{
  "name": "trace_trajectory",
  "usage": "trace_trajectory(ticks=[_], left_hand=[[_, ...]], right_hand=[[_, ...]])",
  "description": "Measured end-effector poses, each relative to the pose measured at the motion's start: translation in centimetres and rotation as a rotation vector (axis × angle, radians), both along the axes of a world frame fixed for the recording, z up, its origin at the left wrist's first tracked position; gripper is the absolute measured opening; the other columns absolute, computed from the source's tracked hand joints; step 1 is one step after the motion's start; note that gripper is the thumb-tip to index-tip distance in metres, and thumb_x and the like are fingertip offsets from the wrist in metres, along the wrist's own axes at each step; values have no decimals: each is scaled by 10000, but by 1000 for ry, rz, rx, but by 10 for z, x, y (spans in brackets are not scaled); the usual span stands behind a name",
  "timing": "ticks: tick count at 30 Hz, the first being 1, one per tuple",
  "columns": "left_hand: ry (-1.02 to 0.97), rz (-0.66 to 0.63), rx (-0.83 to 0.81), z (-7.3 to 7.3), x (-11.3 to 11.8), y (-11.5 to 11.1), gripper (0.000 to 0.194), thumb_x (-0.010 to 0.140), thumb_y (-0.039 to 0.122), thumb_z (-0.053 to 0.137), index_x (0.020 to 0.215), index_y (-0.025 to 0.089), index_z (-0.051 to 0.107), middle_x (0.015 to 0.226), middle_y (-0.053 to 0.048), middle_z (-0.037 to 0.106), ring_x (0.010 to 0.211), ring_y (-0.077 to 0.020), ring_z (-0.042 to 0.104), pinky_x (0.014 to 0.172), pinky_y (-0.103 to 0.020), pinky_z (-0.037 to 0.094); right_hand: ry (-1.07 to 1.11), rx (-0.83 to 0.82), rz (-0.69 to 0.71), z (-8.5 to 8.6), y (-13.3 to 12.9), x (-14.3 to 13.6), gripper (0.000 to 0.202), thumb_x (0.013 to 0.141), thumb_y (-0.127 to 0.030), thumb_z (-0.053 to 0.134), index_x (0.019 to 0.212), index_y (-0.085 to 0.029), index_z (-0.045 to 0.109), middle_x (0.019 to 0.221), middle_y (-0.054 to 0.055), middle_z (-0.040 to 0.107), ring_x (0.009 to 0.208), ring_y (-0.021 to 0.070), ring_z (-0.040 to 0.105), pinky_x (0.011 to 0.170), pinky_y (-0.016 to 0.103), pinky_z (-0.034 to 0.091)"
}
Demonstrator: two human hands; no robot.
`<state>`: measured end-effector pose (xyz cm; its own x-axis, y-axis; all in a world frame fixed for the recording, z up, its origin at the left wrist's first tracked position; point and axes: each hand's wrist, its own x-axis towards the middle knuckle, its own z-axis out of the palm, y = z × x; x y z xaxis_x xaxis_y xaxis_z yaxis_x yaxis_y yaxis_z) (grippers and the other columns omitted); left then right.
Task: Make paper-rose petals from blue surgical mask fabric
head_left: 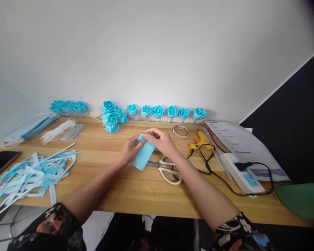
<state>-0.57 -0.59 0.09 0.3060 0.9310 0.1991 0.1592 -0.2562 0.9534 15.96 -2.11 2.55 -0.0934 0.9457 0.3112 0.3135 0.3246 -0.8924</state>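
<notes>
Over the middle of the wooden table (94, 188), a light blue piece of fabric (143, 155) hangs between both hands. My left hand (131, 150) pinches its left edge near the top, thumb on the front. My right hand (159, 139) grips its upper right corner, with the fingers curled together. Below and to the right lie white-handled scissors (170, 177), their blades partly behind the fabric. Blue fabric roses (158, 112) on thin stems line the wall behind, and several more are piled (111, 118) left of centre.
Cut strips (39, 174), a phone (2, 162), white cords (58, 131), grey ties (73, 132) and masks (31, 129) lie left. Right are a wire coil (180, 131), yellow glue gun (199, 140), its black cable, a power strip (243, 174) and papers (240, 143).
</notes>
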Motion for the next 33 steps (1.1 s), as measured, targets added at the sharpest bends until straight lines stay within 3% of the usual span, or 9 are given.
trace_trajectory(ticks=[5,13,22,29,33], left_hand=[[42,-47,3,-2,1,0,291,789,415,591,842,141,673,748,-17,645,685,-155,557,623,-231,432],[70,-78,33,-4,2,-1,309,795,433,585,796,132,655,696,-8,602,650,-135,520,607,-224,415],[58,-98,-41,-5,1,2,377,777,489,602,794,114,638,667,1,547,613,-110,468,566,-208,372],[-2,-55,-87,-5,1,3,488,719,598,616,580,141,516,497,42,378,490,-65,307,463,-205,238],[-38,-71,-120,-2,2,1,510,675,620,650,557,144,511,469,52,339,476,-56,266,447,-210,192]], right_hand=[[-68,53,-14,0,-1,-2,235,839,-388,604,802,-181,709,691,2,649,623,124,530,577,237,386],[-131,89,-8,2,-3,-4,197,837,-338,597,772,-181,696,656,-13,620,598,115,500,567,232,362],[57,175,-265,4,7,15,231,850,-381,567,762,-179,635,660,-10,594,593,127,498,551,239,375],[3,321,-359,0,12,28,248,915,-378,489,774,-187,560,666,-20,524,600,121,460,568,243,353],[-80,380,-412,-1,12,30,245,925,-374,481,789,-188,563,668,-17,544,609,127,479,610,249,375]])
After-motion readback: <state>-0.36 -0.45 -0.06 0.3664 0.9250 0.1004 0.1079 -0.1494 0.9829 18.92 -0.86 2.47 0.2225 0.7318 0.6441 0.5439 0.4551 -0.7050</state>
